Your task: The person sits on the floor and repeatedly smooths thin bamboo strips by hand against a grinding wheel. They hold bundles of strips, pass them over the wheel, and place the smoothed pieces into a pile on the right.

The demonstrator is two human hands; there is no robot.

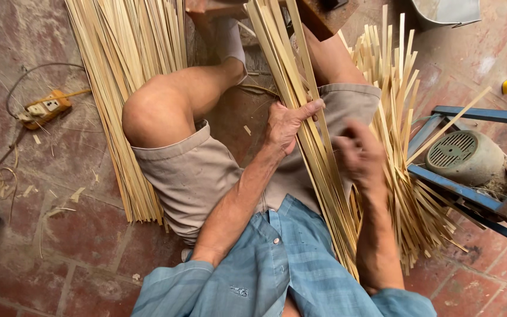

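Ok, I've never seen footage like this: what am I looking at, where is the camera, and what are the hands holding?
One picture, from a camera on the person's head, looking down at their lap and a red tiled floor. No machine works here, only two bare hands. The left hand grips a long bundle of pale split bamboo strips lying across the lap. The right hand is blurred beside that bundle; its grip is unclear. More strips lie in a flat pile on the left and a loose heap on the right. A grey motor on a blue metal frame sits on the right.

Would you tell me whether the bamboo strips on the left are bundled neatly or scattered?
Neatly stacked: the left bamboo strips lie parallel in one flat sheaf on the brick floor.
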